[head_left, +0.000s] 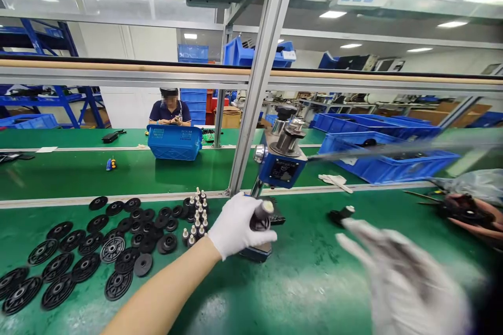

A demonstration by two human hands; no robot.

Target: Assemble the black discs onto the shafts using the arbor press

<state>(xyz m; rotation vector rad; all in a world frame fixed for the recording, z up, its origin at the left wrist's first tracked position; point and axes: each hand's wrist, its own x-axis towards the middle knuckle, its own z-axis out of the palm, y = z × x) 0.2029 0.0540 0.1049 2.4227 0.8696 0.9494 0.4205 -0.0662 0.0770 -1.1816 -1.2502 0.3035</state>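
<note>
My left hand (240, 224), in a white glove, is closed round a black round part with a pale-tipped post (264, 210). It holds the part over the base (256, 254) of a blue hand press (283, 167), below the press head. My right hand (408, 277), also gloved, is blurred at the lower right, with fingers stretched out. Just past its fingertips a small black part with a white tip (342, 214) lies on the green table. To the left of my left hand, several white-tipped black posts (197, 217) stand in a cluster.
Several black discs (58, 267) lie spread over the left of the table. A press lever (377, 149) reaches out to the right. White gloves (335, 182) lie near blue bins (365, 159). Another person's hand (477, 217) holds a black part at right; a person (170, 110) sits opposite.
</note>
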